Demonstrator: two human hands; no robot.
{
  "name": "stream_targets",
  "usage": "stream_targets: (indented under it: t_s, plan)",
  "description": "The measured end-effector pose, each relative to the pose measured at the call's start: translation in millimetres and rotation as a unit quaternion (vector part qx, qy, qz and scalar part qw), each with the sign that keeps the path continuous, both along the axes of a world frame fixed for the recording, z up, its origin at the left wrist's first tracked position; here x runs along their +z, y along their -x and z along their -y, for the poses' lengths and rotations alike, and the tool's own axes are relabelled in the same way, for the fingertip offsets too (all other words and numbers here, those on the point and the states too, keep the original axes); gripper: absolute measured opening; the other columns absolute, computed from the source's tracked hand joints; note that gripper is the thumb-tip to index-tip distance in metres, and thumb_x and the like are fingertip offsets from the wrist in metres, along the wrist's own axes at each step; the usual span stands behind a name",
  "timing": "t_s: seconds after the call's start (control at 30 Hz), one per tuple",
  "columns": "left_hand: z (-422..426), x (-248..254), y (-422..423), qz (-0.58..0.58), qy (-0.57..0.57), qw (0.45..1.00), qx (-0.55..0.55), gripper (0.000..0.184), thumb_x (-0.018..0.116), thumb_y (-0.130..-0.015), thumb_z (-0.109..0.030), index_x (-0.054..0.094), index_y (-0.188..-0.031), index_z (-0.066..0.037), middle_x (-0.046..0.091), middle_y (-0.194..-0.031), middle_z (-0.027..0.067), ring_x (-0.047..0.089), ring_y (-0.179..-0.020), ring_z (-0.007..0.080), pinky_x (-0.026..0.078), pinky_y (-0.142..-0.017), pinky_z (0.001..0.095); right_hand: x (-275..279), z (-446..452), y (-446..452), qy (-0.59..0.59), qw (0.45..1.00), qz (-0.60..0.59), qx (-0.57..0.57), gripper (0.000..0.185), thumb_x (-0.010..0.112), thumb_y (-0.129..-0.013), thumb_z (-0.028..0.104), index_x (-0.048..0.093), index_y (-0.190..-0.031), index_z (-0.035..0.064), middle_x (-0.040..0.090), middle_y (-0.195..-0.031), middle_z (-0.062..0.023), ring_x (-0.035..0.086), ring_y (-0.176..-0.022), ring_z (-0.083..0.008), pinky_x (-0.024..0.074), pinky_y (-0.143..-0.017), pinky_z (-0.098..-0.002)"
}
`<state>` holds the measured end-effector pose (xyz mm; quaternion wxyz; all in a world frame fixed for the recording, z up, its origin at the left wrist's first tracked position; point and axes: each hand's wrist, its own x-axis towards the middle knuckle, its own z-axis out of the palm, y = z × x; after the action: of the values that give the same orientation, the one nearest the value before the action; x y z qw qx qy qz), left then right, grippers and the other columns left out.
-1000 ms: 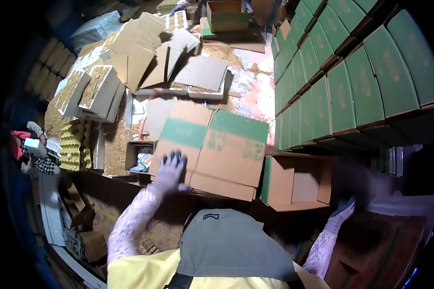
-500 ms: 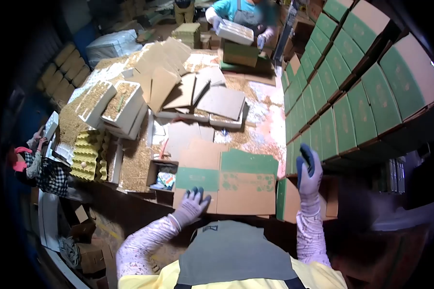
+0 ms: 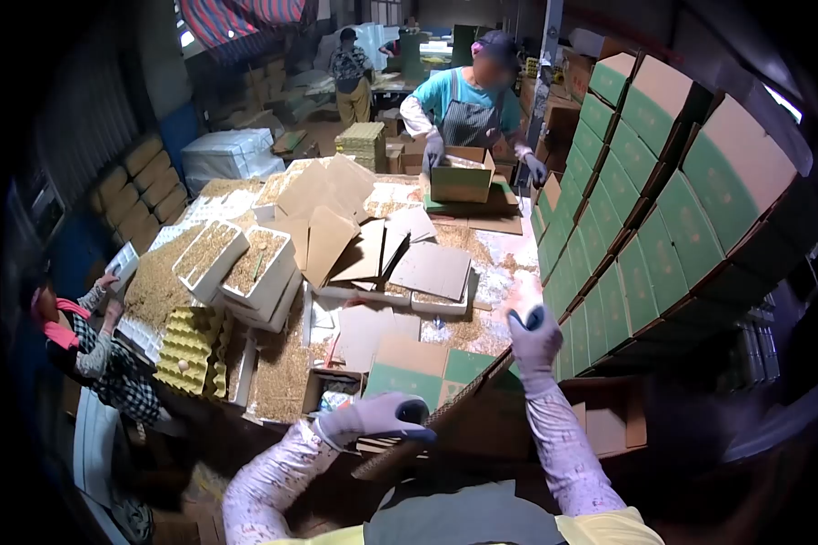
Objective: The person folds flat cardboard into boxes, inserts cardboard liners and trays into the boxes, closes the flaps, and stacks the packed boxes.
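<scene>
A flattened brown cardboard carton (image 3: 488, 420) is tilted up, seen almost edge-on, above other flat cartons (image 3: 407, 365) with green bands. My left hand (image 3: 379, 418), gloved, is at the carton's left side, its thumb and fingers curved with a gap between them. At the carton's upper end, my right hand (image 3: 536, 338) is gloved and raised, with its fingers bent at the edge; the exact contact is partly hidden. An open box (image 3: 606, 418) sits to the right, below my right forearm.
Green-and-brown boxes (image 3: 650, 263) form a tall stack on the right. Cardboard sheets (image 3: 432, 268), white trays (image 3: 262, 263) and yellow egg trays (image 3: 189, 350) lie across the table. A person (image 3: 471, 104) works behind an open carton (image 3: 461, 182); another person (image 3: 86, 341) is at left.
The view has tilted upward. My right hand has moved left to the flattened carton, which has risen from lying flat to a steep tilt. My left hand has shifted right, its fingers now curved.
</scene>
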<state>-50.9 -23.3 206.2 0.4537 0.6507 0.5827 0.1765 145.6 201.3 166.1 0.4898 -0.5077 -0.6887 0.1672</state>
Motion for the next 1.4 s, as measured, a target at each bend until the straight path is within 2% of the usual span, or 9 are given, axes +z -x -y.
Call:
stream_targets:
  t_s: [0.13, 0.3, 0.57, 0.63, 0.7, 0.93, 1.1, 1.27, 1.4]
  plan:
    - [19, -73, 28, 0.293, -0.014, 0.945, 0.143, 0.033, 0.064, -0.092, -0.03, 0.062, -0.109, -0.001, 0.06, -0.099, 0.0034, 0.052, -0.093, 0.0099, 0.042, -0.081, 0.0256, -60, -20, -41, 0.095, 0.972, -0.212, 0.029, 0.039, 0.081, -0.076, 0.018, 0.045, -0.065, 0.007, 0.044, -0.06, 0.0014, 0.039, -0.053, -0.0132, 0.0338, -0.05, -0.0319]
    - [15, -10, 39, -0.109, -0.161, 0.949, 0.249, 0.035, 0.068, -0.088, -0.03, 0.069, -0.075, 0.002, 0.06, -0.056, 0.0084, 0.051, -0.05, 0.0129, 0.042, -0.052, 0.0325, -19, -27, -62, 0.27, 0.91, -0.243, 0.199, 0.024, 0.075, -0.079, 0.01, 0.055, -0.067, 0.0057, 0.054, -0.059, 0.0005, 0.048, -0.049, -0.0092, 0.0392, -0.048, -0.0254]
    - [-64, -65, -63, -0.379, -0.058, 0.907, -0.175, 0.025, 0.056, -0.089, -0.027, 0.07, -0.098, -0.009, 0.069, -0.099, 0.0179, 0.067, -0.099, 0.0314, 0.054, -0.085, 0.0435, -22, 38, -52, -0.03, 0.637, 0.478, 0.604, 0.022, 0.062, -0.082, 0.024, 0.066, -0.098, 0.0089, 0.065, -0.097, -0.0137, 0.064, -0.088, -0.0335, 0.0531, -0.075, -0.0432]
    - [-75, -59, -48, -0.423, -0.576, 0.693, -0.092, 0.035, 0.063, -0.081, -0.031, 0.068, -0.111, -0.014, 0.063, -0.115, 0.0143, 0.059, -0.114, 0.0288, 0.048, -0.096, 0.0473, -8, 18, -92, -0.101, 0.653, 0.425, 0.618, 0.026, 0.062, -0.083, 0.022, 0.068, -0.107, 0.015, 0.057, -0.126, -0.0115, 0.053, -0.12, -0.0307, 0.0431, -0.1, -0.0436]
    - [-89, -24, -44, -0.452, -0.507, 0.734, -0.018, 0.061, 0.069, -0.077, -0.029, 0.054, -0.135, -0.019, 0.053, -0.129, 0.017, 0.048, -0.126, 0.0295, 0.036, -0.108, 0.051, 18, 30, -129, -0.025, 0.615, 0.596, 0.516, 0.059, 0.066, -0.085, 0.033, 0.049, -0.14, 0.0196, 0.027, -0.154, -0.0212, 0.026, -0.141, -0.0437, 0.0204, -0.115, -0.0548]
    - [-78, 1, -83, -0.238, -0.284, 0.918, 0.144, 0.097, 0.077, -0.072, -0.049, 0.034, -0.143, 0.002, 0.056, -0.108, 0.0191, 0.055, -0.103, 0.0328, 0.041, -0.093, 0.0501, -114, 44, -142, 0.349, 0.902, -0.01, 0.254, 0.085, 0.08, -0.079, 0.012, 0.031, -0.146, -0.0041, 0.045, -0.141, -0.0167, 0.048, -0.124, -0.024, 0.0401, -0.105, -0.0349]
    - [-17, -72, -106, -0.344, -0.296, 0.89, 0.049, 0.078, 0.069, -0.075, -0.029, 0.038, -0.143, -0.009, 0.037, -0.141, 0.0312, 0.037, -0.13, 0.051, 0.028, -0.102, 0.0694, -83, 49, -127, 0.506, 0.788, -0.294, 0.191, 0.052, 0.068, -0.09, 0.025, 0.051, -0.133, -0.0004, 0.061, -0.117, -0.0077, 0.058, -0.103, -0.0152, 0.0474, -0.09, -0.0292]
    - [-6, -86, -83, 0.446, -0.193, 0.745, 0.458, 0.063, 0.063, -0.092, -0.025, 0.034, -0.143, -0.003, 0.059, -0.121, 0.018, 0.063, -0.103, 0.0252, 0.052, -0.086, 0.0362, -45, 96, -93, 0.136, 0.925, 0.056, 0.349, 0.047, 0.077, -0.077, 0.032, 0.064, -0.113, 0.0053, 0.068, -0.09, -0.009, 0.065, -0.084, -0.0231, 0.05, -0.074, -0.0362]
    - [41, -143, -95, 0.149, -0.044, 0.975, 0.159, 0.029, 0.07, -0.083, -0.025, 0.068, -0.106, -0.007, 0.068, -0.098, 0.0112, 0.066, -0.093, 0.0271, 0.054, -0.08, 0.0366, -1, 61, -51, -0.025, 0.678, 0.555, 0.481, 0.031, 0.071, -0.077, 0.046, 0.065, -0.08, 0.0158, 0.062, -0.066, -0.0056, 0.065, -0.066, -0.0271, 0.0486, -0.06, -0.0413]
